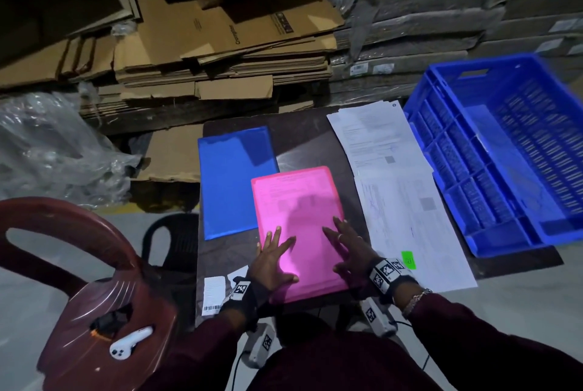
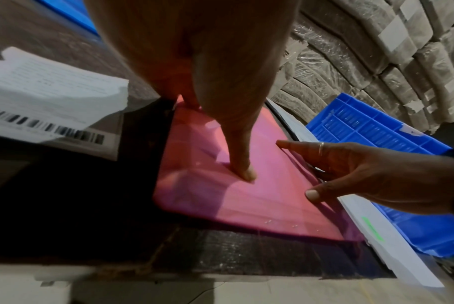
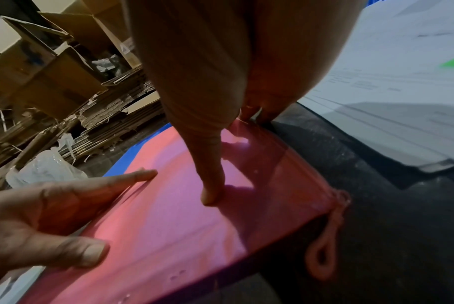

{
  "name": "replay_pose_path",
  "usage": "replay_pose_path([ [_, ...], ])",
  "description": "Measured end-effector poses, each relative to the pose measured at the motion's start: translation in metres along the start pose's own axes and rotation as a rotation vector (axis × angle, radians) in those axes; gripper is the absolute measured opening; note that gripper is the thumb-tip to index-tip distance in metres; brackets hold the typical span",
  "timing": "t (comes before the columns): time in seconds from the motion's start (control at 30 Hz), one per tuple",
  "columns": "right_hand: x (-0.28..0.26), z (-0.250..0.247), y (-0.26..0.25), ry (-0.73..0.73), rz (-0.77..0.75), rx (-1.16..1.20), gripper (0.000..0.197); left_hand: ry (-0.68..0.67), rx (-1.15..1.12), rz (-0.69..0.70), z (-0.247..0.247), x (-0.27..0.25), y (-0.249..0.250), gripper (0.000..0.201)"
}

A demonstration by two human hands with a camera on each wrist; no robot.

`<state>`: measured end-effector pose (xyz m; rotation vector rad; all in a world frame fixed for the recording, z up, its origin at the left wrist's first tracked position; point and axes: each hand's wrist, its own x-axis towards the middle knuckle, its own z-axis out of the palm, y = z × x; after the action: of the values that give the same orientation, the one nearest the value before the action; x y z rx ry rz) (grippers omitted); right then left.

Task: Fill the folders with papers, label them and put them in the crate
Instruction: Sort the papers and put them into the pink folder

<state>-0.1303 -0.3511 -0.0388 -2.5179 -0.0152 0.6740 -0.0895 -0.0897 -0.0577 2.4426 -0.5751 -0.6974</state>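
A translucent pink folder (image 1: 299, 217) with printed paper showing through it lies closed on the dark table (image 1: 293, 135). My left hand (image 1: 273, 259) rests flat on its near left part, fingers spread. My right hand (image 1: 347, 248) presses flat on its near right edge. In the left wrist view my left thumb touches the pink folder (image 2: 233, 197). In the right wrist view a pink string loop (image 3: 324, 242) hangs from the folder's corner. A blue folder (image 1: 233, 182) lies behind and left, partly under the pink one. White papers (image 1: 400, 188) spread to the right. A blue crate (image 1: 504, 150) stands empty at far right.
A green sticky label (image 1: 408, 259) lies on the papers near my right wrist. A barcode sheet (image 1: 214, 294) sits at the table's near left. A maroon plastic chair (image 1: 94, 296) carrying a white controller (image 1: 129, 343) stands at left. Flattened cartons (image 1: 220, 43) and wrapped stacks fill the background.
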Motion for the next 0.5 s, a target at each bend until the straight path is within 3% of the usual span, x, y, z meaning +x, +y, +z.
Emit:
replay_pose_path([
  [0.17, 0.001, -0.008, -0.011, -0.076, 0.02, -0.093, 0.111, -0.017, 0.072, -0.01, -0.003, 0.004, 0.004, 0.113],
  [0.3, -0.001, -0.012, -0.007, -0.028, 0.005, -0.028, 0.105, 0.043, 0.222, -0.013, -0.001, 0.003, 0.015, 0.103],
  [0.43, -0.013, -0.021, 0.001, 0.172, 0.041, 0.288, 0.063, 0.116, 0.236, -0.056, -0.005, 0.005, 0.035, 0.079],
  [0.5, -0.019, -0.031, 0.013, 0.273, 0.081, 0.273, 0.036, 0.152, 0.159, -0.069, -0.005, 0.01, 0.051, 0.072],
])
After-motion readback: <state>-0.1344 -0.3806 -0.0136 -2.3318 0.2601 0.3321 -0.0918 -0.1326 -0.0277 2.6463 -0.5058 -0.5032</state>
